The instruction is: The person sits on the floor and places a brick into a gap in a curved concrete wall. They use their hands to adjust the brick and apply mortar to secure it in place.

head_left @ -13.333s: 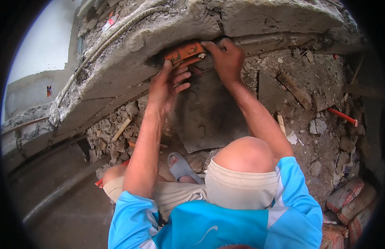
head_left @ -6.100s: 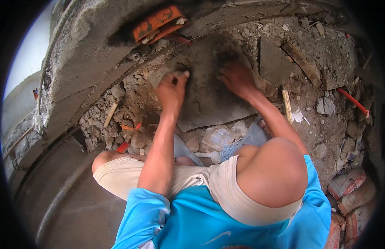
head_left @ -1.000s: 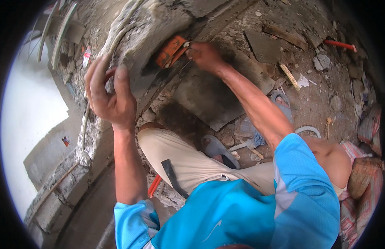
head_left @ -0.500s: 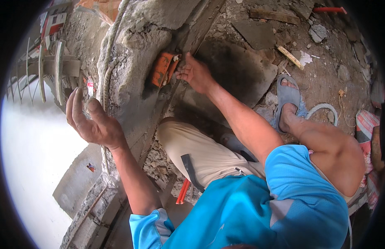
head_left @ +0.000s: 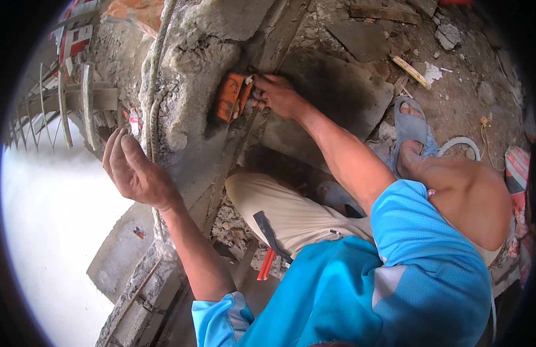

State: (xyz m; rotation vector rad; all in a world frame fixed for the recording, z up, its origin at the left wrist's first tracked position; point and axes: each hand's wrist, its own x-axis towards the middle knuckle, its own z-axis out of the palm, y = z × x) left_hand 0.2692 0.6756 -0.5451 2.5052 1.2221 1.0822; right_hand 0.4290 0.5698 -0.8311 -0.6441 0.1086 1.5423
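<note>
Head view: orange, plastic-looking rectangular box [head_left: 229, 97] set in rough grey concrete beam [head_left: 200, 149]. Right hand [head_left: 279, 96] against its near side, grip unclear; left hand [head_left: 139, 176] raised, empty, loosely open. Risk: uneven pushing could skew it.

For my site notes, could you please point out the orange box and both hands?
Orange box [head_left: 228, 98]: head view, broad face.
Left hand [head_left: 142, 177]: head view, middle of hand.
Right hand [head_left: 279, 96]: head view, middle of hand.

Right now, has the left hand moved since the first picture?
Yes. Judged against the orange box set in the concrete, the left hand went from right beside it to well apart, leftward and lower in the picture.
</note>
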